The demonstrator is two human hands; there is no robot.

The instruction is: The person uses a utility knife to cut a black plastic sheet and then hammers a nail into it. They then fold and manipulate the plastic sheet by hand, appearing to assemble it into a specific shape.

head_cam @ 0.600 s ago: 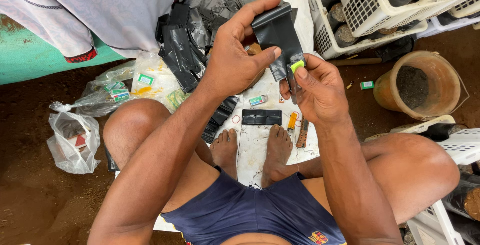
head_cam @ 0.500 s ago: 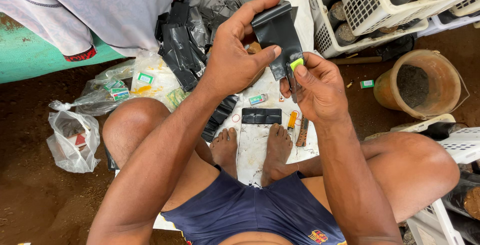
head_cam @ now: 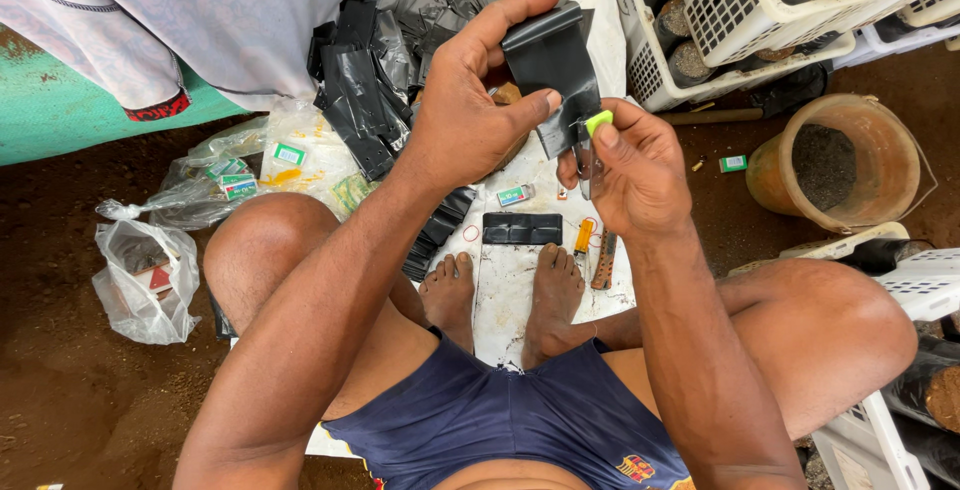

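I sit cross-legged over a white sheet (head_cam: 515,280) on the ground. My left hand (head_cam: 470,110) pinches a small black plastic bag (head_cam: 553,60) between thumb and fingers and holds it up. My right hand (head_cam: 635,165) grips a small tool with a bright green handle (head_cam: 598,122); its thin blade (head_cam: 584,155) touches the bag's lower edge. Below the hands, a folded black piece (head_cam: 522,228) lies flat on the sheet near my toes.
A heap of black bags (head_cam: 375,60) lies at the back left. Clear bags with small boxes (head_cam: 230,180) and a white plastic bag (head_cam: 145,275) sit left. White crates with filled black bags (head_cam: 730,10) stand at back right, and a brown bucket (head_cam: 835,165) right.
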